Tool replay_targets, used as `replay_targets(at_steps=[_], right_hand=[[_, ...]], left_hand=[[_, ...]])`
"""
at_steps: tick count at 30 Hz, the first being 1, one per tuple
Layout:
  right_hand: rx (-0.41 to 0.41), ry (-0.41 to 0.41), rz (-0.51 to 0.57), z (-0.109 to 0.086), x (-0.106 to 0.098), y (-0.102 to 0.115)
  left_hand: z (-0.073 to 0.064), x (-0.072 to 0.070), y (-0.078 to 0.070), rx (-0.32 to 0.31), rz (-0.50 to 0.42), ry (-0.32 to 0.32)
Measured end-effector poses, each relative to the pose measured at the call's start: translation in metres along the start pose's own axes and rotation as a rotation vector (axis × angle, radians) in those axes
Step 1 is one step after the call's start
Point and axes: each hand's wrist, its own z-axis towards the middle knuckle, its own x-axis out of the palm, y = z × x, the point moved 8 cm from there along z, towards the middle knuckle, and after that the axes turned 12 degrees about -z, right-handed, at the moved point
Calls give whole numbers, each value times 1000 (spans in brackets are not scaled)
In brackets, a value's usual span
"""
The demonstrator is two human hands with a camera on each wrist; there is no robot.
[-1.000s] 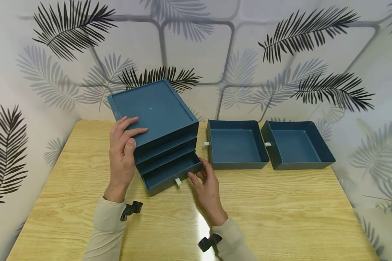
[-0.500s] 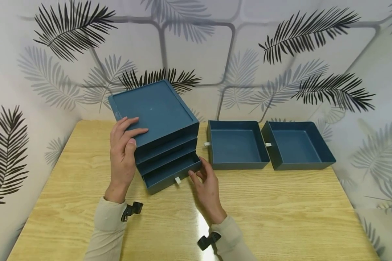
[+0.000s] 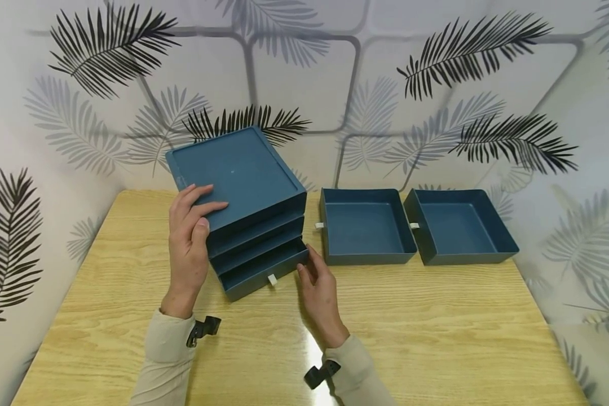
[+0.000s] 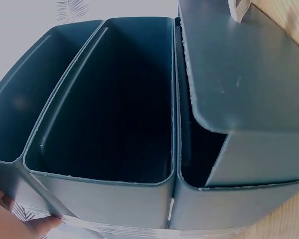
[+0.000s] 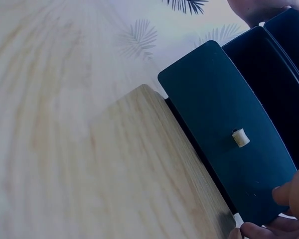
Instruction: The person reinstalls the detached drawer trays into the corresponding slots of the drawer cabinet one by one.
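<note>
A dark blue drawer cabinet (image 3: 235,175) stands turned at an angle on the table, with two bare slots above its lowest drawer (image 3: 256,286). That drawer sticks partly out and has a small white pull tab (image 3: 272,279) on its front. My left hand (image 3: 188,242) rests on the cabinet's left top edge, fingers laid fairly straight over the top. With my right hand (image 3: 321,290) I pinch the drawer's right front corner, thumb on the front face and fingers along the side. In the right wrist view the thumb (image 5: 284,193) touches the drawer front.
Right of the cabinet, two loose blue drawers (image 3: 367,257) (image 3: 469,258) sit side by side near the wall, their white tabs facing left. The wood-grain table (image 3: 436,327) spreads out in front of them. A leaf-patterned wall (image 3: 304,79) rises behind.
The lowest drawer has slid slightly further into the cabinet, and my right hand has moved a little with it. My left hand stays on the cabinet.
</note>
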Motion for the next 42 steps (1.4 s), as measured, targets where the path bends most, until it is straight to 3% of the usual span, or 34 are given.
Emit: replay_targets(at_steps=[6, 26, 34, 42], right_hand=[[0, 10, -61, -2, 2, 1], [-19, 89, -108, 3, 15, 3], [-61, 66, -126, 10, 15, 7], [-41, 25, -190, 15, 11, 3]], left_hand=[[0, -1, 2, -4, -2, -1], [0, -3, 4, -9, -1, -1], [2, -3, 4, -7, 5, -7], [2, -1, 2, -13, -1, -2]])
